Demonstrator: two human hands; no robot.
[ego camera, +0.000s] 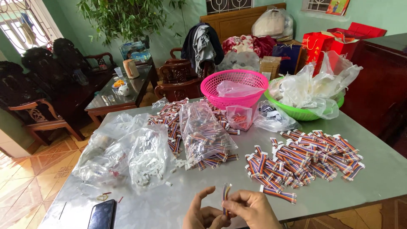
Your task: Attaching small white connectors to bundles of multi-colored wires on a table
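Left hand (202, 215) and right hand (251, 210) at near edge of the steel table (364, 178), both pinching one short rainbow ribbon cable (226, 196), held upright between fingertips. Beyond the cable, to the right: loose pile of matching cables (305, 159). Beyond, left: clear bags of white connectors (146, 159). Left of hands: dark phone (102, 214). Far side: pink basket (234, 87).
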